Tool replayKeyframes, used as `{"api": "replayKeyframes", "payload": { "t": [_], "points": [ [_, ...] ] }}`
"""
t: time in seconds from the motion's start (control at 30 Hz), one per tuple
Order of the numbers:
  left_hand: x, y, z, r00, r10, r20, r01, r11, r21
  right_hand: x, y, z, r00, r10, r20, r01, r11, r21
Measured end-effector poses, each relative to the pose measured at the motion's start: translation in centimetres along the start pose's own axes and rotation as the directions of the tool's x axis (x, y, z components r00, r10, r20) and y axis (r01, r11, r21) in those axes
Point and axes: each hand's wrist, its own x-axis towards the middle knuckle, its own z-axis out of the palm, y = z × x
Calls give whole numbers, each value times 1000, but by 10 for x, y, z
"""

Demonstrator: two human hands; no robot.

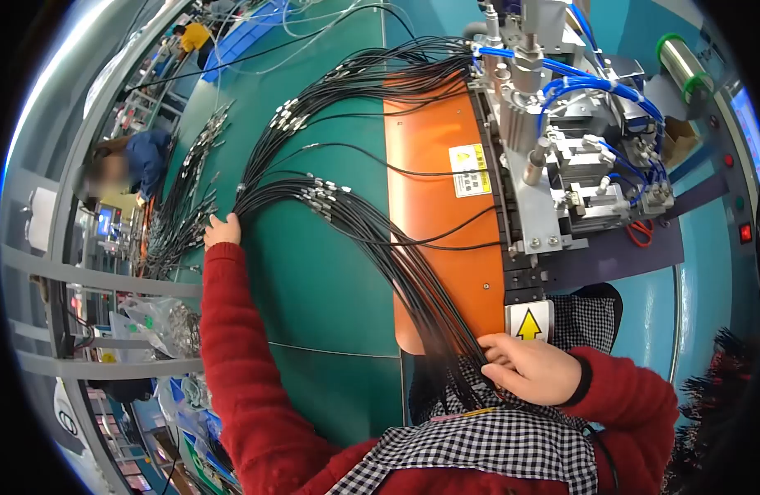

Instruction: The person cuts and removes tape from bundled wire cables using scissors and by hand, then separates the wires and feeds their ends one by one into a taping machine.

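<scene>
A long bundle of black cables (363, 223) with white and metal sleeves curves over the green mat and the orange plate (446, 285). At its left end, my left hand (222, 231) is at the point where the strands come together; its fingers are partly bent, and what they hold is too small to tell. My right hand (533, 369) has its fingers curled at the lower right strands, beside the orange plate's near end. Other black cables (380, 70) arc from the bundle up to the machine (553, 140). A few single cables cross the orange plate to the machine's edge.
More cable ends (190, 173) lie at the mat's left edge, beside a grey metal frame (132, 276). Beyond the frame is a person in dark blue (149, 161). A blue tray (244, 37) stands at the top. A wire spool (684, 66) is at the upper right.
</scene>
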Motion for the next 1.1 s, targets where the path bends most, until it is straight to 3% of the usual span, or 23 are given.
{"api": "replayKeyframes", "payload": {
  "t": [0.03, 0.17, 0.23, 0.27, 0.33, 0.5, 0.57, 0.6, 0.63, 0.67, 0.7, 0.73, 0.8, 0.83, 0.93, 1.0, 1.03, 1.1],
  "points": [
    [7, -11, 0, 1000, 0, 9, 0, 1000, -2, 3, -1, 2, 1000, 9, 1, -9, 1000, -3],
    [18, -51, -15, 869, 102, 483, 43, 959, -281, 21, -6, 10, 1000, 9, -2, -9, 997, -74],
    [-13, -54, -16, 957, 242, 161, -189, 938, -290, 36, -17, 10, 997, 64, -33, -67, 990, -121],
    [-20, -58, -11, 956, 244, 161, -191, 938, -291, 45, -17, 14, 997, 65, -34, -68, 990, -120],
    [-30, -63, 2, 934, 300, -192, -320, 944, -81, 61, -9, 24, 981, -28, -192, -38, 942, -333],
    [-71, -37, -74, 981, 180, -69, -174, 982, 77, 69, -9, 23, 978, -44, -206, -63, 871, -488],
    [-107, -24, -106, 946, 306, -105, -248, 896, 369, 62, -7, 20, 976, -53, -209, -52, 882, -468],
    [-125, -12, -117, 947, 304, -103, -246, 894, 374, 57, -6, 17, 974, -63, -220, -45, 890, -454],
    [-143, 6, -125, 861, 500, -94, -481, 860, 172, 53, -4, 12, 969, -76, -234, -37, 896, -443],
    [-166, 26, -138, 732, 670, -127, -678, 734, -35, 49, -3, 9, 965, -85, -250, -32, 902, -431],
    [-203, 54, -167, 610, 793, -15, -727, 552, -409, 45, -3, 6, 965, -82, -248, -33, 903, -429],
    [-238, 76, -189, 375, 923, -88, -790, 269, -551, 40, -2, 3, 963, -99, -252, -25, 894, -447],
    [-297, 104, -224, 156, 971, -180, -758, 1, -652, 30, -1, -4, 956, -128, -262, -16, 875, -484],
    [-316, 109, -233, 68, 976, -207, -835, -58, -548, 23, 0, -7, 953, -137, -270, -18, 865, -501],
    [-355, 112, -227, 17, 963, -271, -779, -157, -607, -7, 6, -18, 951, -87, -297, -40, 916, -399],
    [-374, 116, -231, -95, 966, -240, -710, -235, -664, -24, 9, -26, 944, -58, -325, -46, 952, -302],
    [-382, 123, -236, -105, 963, -248, -696, -249, -674, -29, 11, -27, 942, -39, -334, -68, 951, -302],
    [-399, 149, -254, -27, 924, -382, -702, -289, -651, -34, 20, -28, 939, -79, -334, 12, 981, -196]
  ]
}}
